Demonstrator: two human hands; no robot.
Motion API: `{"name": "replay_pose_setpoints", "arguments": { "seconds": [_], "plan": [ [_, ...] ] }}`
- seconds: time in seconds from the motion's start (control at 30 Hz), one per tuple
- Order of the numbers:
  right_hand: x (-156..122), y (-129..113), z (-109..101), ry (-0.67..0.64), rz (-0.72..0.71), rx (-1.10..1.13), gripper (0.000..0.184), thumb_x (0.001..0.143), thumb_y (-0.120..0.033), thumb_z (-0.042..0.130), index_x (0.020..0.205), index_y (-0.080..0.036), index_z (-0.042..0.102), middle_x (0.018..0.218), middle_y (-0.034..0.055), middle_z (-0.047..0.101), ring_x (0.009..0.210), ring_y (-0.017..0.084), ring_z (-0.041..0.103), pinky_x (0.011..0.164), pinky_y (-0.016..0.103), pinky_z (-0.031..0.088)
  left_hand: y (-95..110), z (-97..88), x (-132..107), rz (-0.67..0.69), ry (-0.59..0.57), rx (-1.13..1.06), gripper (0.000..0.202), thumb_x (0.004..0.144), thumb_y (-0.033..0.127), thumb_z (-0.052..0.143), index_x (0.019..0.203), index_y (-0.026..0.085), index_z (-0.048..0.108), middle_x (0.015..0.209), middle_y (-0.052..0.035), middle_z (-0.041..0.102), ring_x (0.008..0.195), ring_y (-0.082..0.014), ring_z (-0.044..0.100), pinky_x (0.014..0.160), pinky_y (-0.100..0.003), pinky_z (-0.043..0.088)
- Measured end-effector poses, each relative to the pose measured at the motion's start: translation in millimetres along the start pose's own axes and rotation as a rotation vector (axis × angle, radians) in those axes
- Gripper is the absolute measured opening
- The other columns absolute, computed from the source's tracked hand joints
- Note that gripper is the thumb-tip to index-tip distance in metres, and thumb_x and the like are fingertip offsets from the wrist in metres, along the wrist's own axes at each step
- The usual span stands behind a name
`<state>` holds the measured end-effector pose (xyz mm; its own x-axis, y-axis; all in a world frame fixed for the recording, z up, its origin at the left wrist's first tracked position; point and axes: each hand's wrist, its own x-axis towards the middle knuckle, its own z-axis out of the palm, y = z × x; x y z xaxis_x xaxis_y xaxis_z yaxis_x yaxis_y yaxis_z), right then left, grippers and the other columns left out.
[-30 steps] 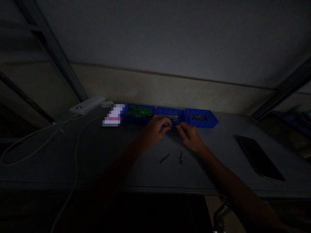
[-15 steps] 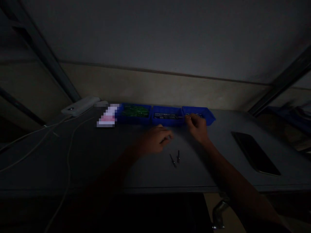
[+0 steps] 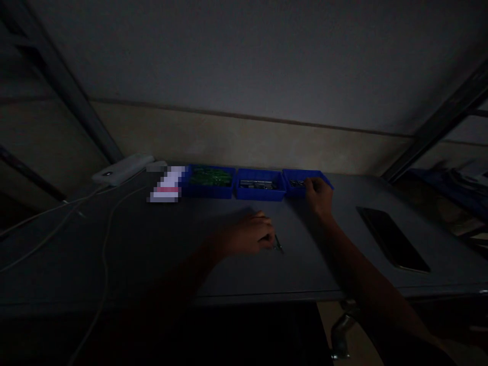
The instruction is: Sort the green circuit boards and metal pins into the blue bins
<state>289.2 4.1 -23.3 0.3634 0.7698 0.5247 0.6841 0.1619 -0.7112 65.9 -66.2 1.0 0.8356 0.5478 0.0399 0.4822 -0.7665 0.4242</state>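
Over the middle of the grey table, my left hand (image 3: pixel 249 235) has its fingers curled down and closed. Beside its fingertips lie thin metal pen-like pieces (image 3: pixel 279 246), partly covered by the hand. Whatever the fingers hold is hidden. My right hand (image 3: pixel 319 197) reaches over the front of the right blue bin (image 3: pixel 293 191), thumb and fingers pinched together among small metal parts (image 3: pixel 296 182). I cannot make out what is between them. The middle blue bin (image 3: pixel 261 194) holds silvery metal tubes (image 3: pixel 256 183). Green pieces (image 3: pixel 210 176) fill the left blue bin (image 3: pixel 223 192).
A dark phone or tablet (image 3: pixel 394 240) lies to the right on the table (image 3: pixel 160 254). Toward the back left are a white box-like device (image 3: pixel 124 169), white cables (image 3: pixel 105 244) and a blurred-out card (image 3: pixel 168 185). A wall stands behind the bins; metal posts flank the table.
My left hand has come down and nearer, beside the metal pieces on the table. My right hand has shifted right, from between the middle and right bins to the right bin.
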Motion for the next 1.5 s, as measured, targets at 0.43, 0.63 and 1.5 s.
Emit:
{"name": "replay_pose_setpoints", "arguments": {
  "seconds": [0.43, 0.63, 1.5],
  "plan": [
    [-50.4, -54.6, 5.7, -0.682, -0.538, 0.100, 0.019, 0.087, -0.030, 0.046, 0.085, -0.017, 0.059, 0.067, 0.0006, 0.060, 0.054, 0.011, 0.050, 0.055, 0.023, 0.034, -27.6, -12.8, 0.5, -0.271, 0.566, -0.056, 0.015, 0.086, 0.013, 0.043, 0.087, 0.017, 0.057, 0.087, -0.0030, 0.063, 0.087, -0.0172, 0.054, 0.079, -0.029, 0.042],
    [-46.9, -53.8, 4.2, -0.638, -0.475, 0.108, 0.032, 0.090, -0.033, 0.037, 0.066, -0.018, 0.050, 0.057, -0.0012, 0.050, 0.053, 0.011, 0.046, 0.053, 0.024, 0.031, -26.7, -9.9, 3.2, -0.205, 0.639, -0.033, 0.006, 0.082, 0.018, 0.053, 0.084, 0.017, 0.058, 0.082, -0.0024, 0.064, 0.084, -0.0178, 0.055, 0.078, -0.030, 0.043],
    [-47.9, -60.6, -1.9, -0.560, -0.445, 0.160, 0.044, 0.086, -0.046, 0.041, 0.052, -0.019, 0.042, 0.048, -0.0041, 0.039, 0.046, 0.008, 0.035, 0.048, 0.024, 0.026, -16.5, 5.1, 10.5, -0.320, 0.559, -0.076, 0.018, 0.089, 0.021, 0.039, 0.079, 0.018, 0.054, 0.076, -0.0027, 0.061, 0.075, -0.0155, 0.058, 0.072, -0.028, 0.044]
  ]
}}
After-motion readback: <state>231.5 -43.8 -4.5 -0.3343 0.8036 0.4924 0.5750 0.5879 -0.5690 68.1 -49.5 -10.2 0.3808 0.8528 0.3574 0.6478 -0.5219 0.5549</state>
